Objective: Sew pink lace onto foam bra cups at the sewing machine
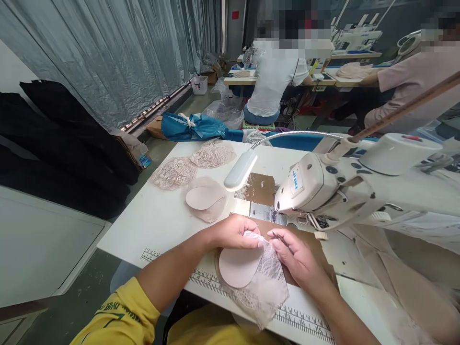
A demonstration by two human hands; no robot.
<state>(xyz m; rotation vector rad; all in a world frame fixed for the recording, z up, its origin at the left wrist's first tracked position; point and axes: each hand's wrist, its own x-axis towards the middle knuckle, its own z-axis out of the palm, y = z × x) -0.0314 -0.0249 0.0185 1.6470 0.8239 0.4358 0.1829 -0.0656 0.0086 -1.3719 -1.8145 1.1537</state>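
Observation:
My left hand (240,232) is closed on the top edge of a pale pink lace bra cup (271,268), thumb above and fingers beneath. A smooth oval foam pad (239,266) lies against the lace, below my left thumb. My right hand (293,251) is closed at the same lace edge, with a thin dark pointed tool (280,239) between its fingers; its exact kind is hidden. The lower lace hangs over the table's front edge. Just beyond my hands is the needle area of a white sewing machine (302,184).
On the white table (129,235) lie another pad on sheer fabric (204,199) and lace cups (176,172). A lamp (240,170) hangs over brown board (257,187). Beige fabric (402,278) drapes at right. Ahead, two people sit at other tables; a blue bundle (194,127) lies behind mine.

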